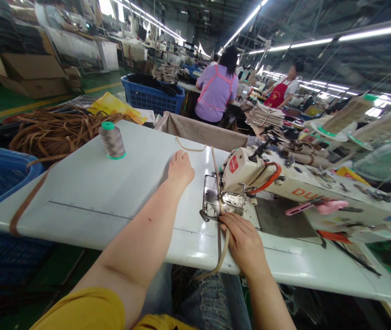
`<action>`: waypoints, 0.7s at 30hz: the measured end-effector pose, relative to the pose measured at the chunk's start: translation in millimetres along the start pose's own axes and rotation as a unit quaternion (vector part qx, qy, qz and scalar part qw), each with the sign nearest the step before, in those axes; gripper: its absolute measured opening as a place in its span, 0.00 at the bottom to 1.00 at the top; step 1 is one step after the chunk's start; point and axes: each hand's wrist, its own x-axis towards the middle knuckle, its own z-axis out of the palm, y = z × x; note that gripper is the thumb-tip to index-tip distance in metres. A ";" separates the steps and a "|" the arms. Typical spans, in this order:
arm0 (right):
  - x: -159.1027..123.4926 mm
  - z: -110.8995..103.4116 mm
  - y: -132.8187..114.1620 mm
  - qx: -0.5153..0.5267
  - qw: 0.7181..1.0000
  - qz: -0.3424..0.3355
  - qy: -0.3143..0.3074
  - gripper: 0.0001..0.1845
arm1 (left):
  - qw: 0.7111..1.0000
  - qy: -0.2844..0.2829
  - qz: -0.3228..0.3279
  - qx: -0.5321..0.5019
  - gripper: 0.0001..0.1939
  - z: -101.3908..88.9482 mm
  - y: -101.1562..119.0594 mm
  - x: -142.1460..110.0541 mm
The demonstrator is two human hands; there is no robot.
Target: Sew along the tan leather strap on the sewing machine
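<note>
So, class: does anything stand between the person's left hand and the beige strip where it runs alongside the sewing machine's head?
Nothing visible does: only white tabletop shows between the left hand and the beige strip there. The right hand touches the strip by the metal plate.

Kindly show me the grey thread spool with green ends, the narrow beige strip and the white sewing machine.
Grey thread spool (112, 141), head view: its thread-wound side.
Narrow beige strip (227, 240), head view: its curved near stretch.
White sewing machine (284, 184), head view: side of its body.

Smooth gloss was seen on the tabletop (95, 183), shiny metal on the machine plate (211, 200) at five o'clock, a matt face on the strap (225, 250).
</note>
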 end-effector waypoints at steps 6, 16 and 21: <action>-0.1 -1.4 -0.2 0.002 1.000 0.001 -0.005 0.14 | 1.000 0.002 -0.007 -0.014 0.29 -2.0 2.3 -1.1; 0.8 -1.5 -0.9 0.006 1.000 0.003 -0.010 0.14 | 0.999 0.008 -0.019 -0.030 0.31 -2.6 3.5 0.0; 0.7 -1.3 -0.9 0.004 1.000 0.002 -0.011 0.13 | 0.999 -0.004 -0.021 -0.026 0.29 -6.1 5.8 -1.3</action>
